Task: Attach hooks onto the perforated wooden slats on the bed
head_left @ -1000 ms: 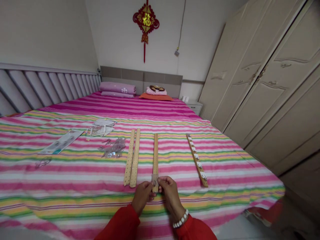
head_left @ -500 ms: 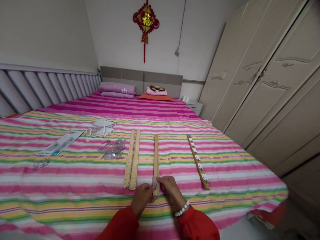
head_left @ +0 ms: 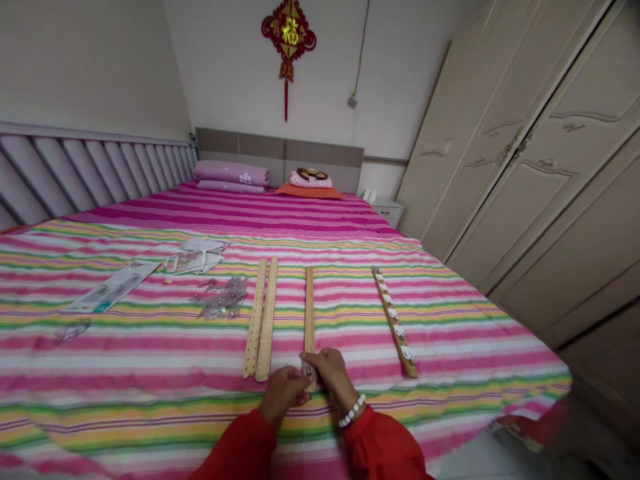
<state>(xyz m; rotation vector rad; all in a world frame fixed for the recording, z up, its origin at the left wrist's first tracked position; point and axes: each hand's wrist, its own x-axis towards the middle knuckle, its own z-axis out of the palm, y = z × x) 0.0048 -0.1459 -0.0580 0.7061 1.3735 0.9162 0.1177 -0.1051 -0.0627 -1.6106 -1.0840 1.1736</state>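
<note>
Narrow wooden slat [head_left: 309, 313] between left hand [head_left: 283, 393], right hand [head_left: 332, 375]; right's grip pinches clear plastic scrap [head_left: 306, 363], left's unclear.

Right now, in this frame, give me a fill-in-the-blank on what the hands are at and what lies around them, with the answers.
The left hand and right hand meet at the near end of a plain wooden strip, with ____ perforated wooden strips to its left.
A wooden strip with white fittings lies to the plain strip's ____.
The white bead bracelet is on the ____ wrist.
Both sleeves are ____.

Missing words: two; right; right; red.
</note>
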